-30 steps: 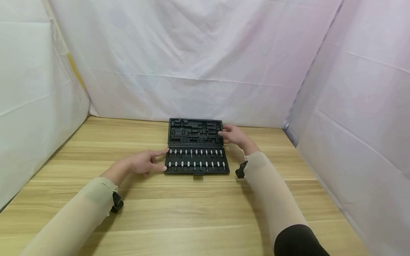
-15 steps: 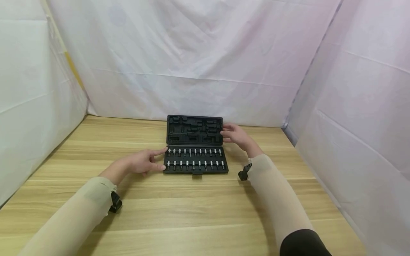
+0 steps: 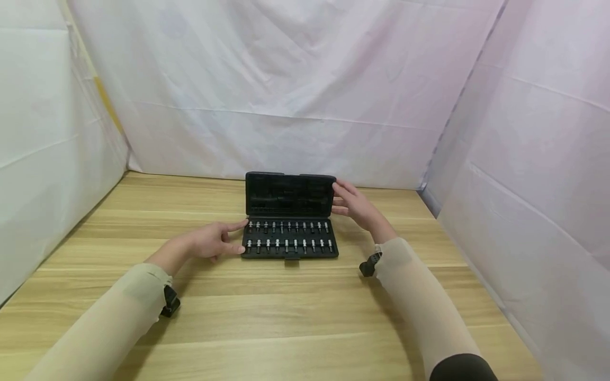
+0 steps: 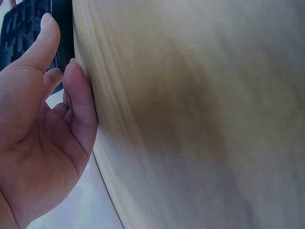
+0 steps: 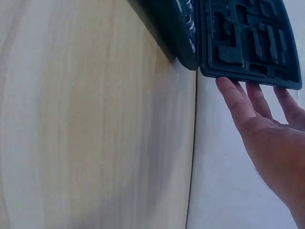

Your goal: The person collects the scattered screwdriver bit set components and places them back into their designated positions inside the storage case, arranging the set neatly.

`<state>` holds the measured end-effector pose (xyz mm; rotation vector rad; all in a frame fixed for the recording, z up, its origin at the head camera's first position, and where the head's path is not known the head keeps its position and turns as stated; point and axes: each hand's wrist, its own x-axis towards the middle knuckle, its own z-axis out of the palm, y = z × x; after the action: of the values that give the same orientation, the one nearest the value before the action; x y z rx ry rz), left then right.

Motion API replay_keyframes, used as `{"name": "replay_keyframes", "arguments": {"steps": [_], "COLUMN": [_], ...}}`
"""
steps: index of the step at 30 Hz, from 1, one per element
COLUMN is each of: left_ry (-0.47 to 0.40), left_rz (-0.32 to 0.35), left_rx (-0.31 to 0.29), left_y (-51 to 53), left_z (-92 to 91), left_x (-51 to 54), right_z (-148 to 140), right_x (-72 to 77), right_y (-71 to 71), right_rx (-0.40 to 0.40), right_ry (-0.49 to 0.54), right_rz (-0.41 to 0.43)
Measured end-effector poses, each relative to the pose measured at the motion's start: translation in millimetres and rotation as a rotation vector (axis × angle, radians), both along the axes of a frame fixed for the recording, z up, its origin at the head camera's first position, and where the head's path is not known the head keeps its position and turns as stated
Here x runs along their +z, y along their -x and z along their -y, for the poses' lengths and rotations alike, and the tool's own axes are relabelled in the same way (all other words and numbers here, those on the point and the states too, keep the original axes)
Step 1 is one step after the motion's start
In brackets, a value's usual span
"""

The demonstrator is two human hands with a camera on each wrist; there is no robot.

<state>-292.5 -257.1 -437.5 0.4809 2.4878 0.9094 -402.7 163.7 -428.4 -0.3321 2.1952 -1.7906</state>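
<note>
A black bit socket case stands near the back of the table, its base [image 3: 271, 237] flat and its lid [image 3: 288, 193] raised nearly upright. Two rows of silver bit sockets [image 3: 286, 244] fill the base. My left hand [image 3: 209, 241] touches the base's left side, thumb at the front corner and index finger near the hinge; in the left wrist view its other fingers bend. My right hand [image 3: 359, 206] is at the lid's right edge. Seen from the right wrist, its fairly straight fingers [image 5: 238, 102] touch the edge of the lid, whose moulded slots hold nothing.
The case's latch [image 3: 292, 262] sticks out in front. Beneath everything is a wood-grain table [image 3: 286, 317]. White cloth [image 3: 267, 90] hangs close behind the case, and more cloth walls stand at both sides. A small black camera sits on each wrist.
The lid has tilted up from lying back to nearly upright, with my right hand moving along its edge. My left hand stays at the base's left side.
</note>
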Motion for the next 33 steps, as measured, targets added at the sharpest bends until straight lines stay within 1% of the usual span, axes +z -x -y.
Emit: {"name": "replay_keyframes", "arguments": {"steps": [6, 9, 11, 15, 17, 18, 19, 20, 22, 24, 26, 27, 29, 33], "left_ry": [0.008, 0.014, 0.009, -0.027, -0.063, -0.088, -0.113, -0.138, -0.161, -0.170, -0.168, -0.169, -0.189, -0.218], "left_rz": [-0.004, -0.008, -0.016, 0.001, 0.002, -0.004, -0.024, -0.058, -0.161, -0.252, -0.323, -0.342, -0.358, -0.377], "left_rx": [0.002, -0.005, -0.021, -0.007, 0.015, 0.035, 0.052, 0.068, 0.100, 0.122, 0.130, 0.129, 0.116, 0.089], "left_y": [2.6, 4.4, 4.9, 3.4, 1.1, -0.1, -1.5, -2.4, -2.6, -1.6, 0.1, 1.1, 2.1, 4.1], "left_z": [-2.2, -1.7, 0.1, 7.5, 11.5, 13.3, 14.7, 15.6, 15.9, 13.1, 7.8, 4.6, -2.4, -12.1], "left_x": [0.7, 0.5, 0.3, -3.3, -5.1, -5.7, -5.3, -4.2, 0.2, 7.6, 15.5, 18.7, 23.5, 24.9], "right_z": [2, 2, 2, 3, 2, 2, 2, 2, 1, 0, -2, -4, -6, -8], "right_x": [8.5, 9.1, 7.9, 3.7, 2.7, 2.8, 3.4, 4.5, 7.8, 10.6, 12.4, 12.6, 11.3, 7.3], "right_y": [-11.1, -16.5, -19.7, -27.5, -31.8, -33.8, -35.6, -37.2, -39.4, -40.4, -41.9, -42.9, -45.5, -52.2], "right_rx": [-0.035, -0.041, -0.038, -0.016, 0.009, 0.020, 0.031, 0.043, 0.062, 0.077, 0.088, 0.091, 0.103, 0.111], "right_ry": [0.071, 0.077, 0.078, 0.050, 0.019, 0.002, -0.011, -0.027, -0.054, -0.071, -0.089, -0.095, -0.112, -0.190], "right_rz": [-0.004, -0.021, -0.032, -0.061, -0.075, -0.083, -0.090, -0.100, -0.116, -0.131, -0.147, -0.152, -0.167, -0.199]}}
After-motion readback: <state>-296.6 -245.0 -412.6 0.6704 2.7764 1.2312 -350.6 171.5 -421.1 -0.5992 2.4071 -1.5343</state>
